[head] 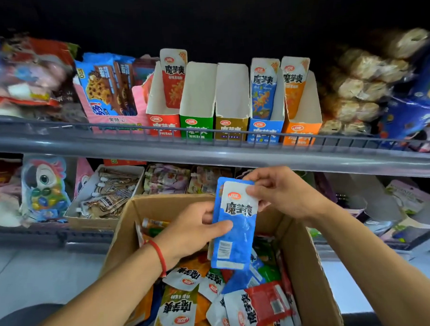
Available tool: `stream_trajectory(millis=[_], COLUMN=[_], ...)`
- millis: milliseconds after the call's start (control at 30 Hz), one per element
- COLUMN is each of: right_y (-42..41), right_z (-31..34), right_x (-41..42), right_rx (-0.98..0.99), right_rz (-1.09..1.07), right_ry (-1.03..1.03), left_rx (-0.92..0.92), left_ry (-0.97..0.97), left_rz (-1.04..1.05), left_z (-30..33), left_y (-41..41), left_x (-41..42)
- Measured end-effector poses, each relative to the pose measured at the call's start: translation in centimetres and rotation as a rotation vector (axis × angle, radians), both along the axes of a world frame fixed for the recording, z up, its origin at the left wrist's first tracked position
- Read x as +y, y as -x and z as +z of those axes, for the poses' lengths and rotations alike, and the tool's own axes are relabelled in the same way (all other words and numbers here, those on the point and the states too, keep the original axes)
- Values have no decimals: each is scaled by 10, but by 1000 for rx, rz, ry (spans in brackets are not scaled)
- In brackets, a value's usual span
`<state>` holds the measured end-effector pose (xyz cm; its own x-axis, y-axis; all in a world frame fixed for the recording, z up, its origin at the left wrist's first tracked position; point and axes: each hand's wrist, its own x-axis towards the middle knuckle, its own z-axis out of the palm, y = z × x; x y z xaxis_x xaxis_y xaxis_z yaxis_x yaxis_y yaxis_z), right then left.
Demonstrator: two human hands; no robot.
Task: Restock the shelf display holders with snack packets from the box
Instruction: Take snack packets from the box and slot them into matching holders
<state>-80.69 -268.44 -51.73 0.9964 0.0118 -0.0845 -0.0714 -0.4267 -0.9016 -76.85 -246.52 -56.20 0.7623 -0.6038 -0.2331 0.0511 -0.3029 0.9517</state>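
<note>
From the head camera, both hands are up over the open cardboard box (309,269), holding blue snack packets (232,226) upright between them; the left hand (192,231) grips the lower half, thumb laid across the front and fingers curled behind; the right hand (284,192) pinches the white top edge between thumb and fingertips; how many packets are stacked in that grip I cannot tell; a red cord (160,257) circles the left wrist; below, the box is full of loose packets (181,309) in orange, green, red and blue; on the grey shelf (208,152) above stand five display holders: the red holder (163,120) with one packet, the green holder (198,114) and brown holder (231,115) showing bare white insides, the blue holder (265,128) and orange holder (300,127) each with one packet standing.
</note>
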Motion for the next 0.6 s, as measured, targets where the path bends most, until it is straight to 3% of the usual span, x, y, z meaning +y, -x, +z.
stream_trajectory(millis=[100,200,433,500,600], right_y=[3,6,9,11,18], right_z=[4,4,19,23,30], right_x=[3,7,1,-1,-1], right_rx=[40,85,18,-57,-385], right_rz=[-62,-71,-242,-268,-328], right_ry=[-100,-43,60,87,178], left_rx=[41,70,-31,-18,91], left_ry=[91,159,81,65,76], left_rz=[126,251,404,432,466], left_z=[0,2,4,6,5], left_y=[2,3,-4,-5,-7], left_x=[-1,0,4,7,10])
